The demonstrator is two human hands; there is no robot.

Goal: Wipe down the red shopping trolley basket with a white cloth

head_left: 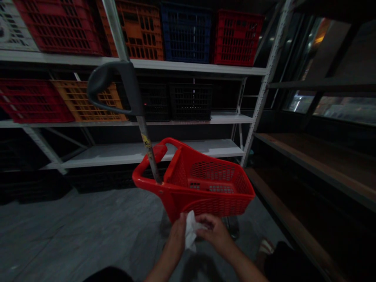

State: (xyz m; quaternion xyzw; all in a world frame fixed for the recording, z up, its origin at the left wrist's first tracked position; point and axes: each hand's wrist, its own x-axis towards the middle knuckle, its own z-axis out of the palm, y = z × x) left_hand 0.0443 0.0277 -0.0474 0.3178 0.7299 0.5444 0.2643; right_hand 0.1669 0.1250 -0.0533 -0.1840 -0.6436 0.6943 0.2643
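A crumpled white tissue [190, 231], or a thin cloth like it, is held between my two hands. My left hand [178, 233] grips its left side, fingers pointing forward. On the other side my right hand [216, 234] has its fingers curled and pinches the tissue's edge. Both hands are low in front of the near side of a small red plastic shopping cart [205, 196]; whether they touch it I cannot tell. The cart's basket has lattice walls. A metal pole [148, 147] with a grey loop handle [132, 90] rises at the cart's handle end.
Behind the cart stands a white metal rack [164, 156] bearing plastic crates, among them a blue crate [186, 35], a red crate [238, 39] and an orange crate [91, 102]. Wooden shelves [317, 160] line the right side. The grey floor [73, 235] spreads at left.
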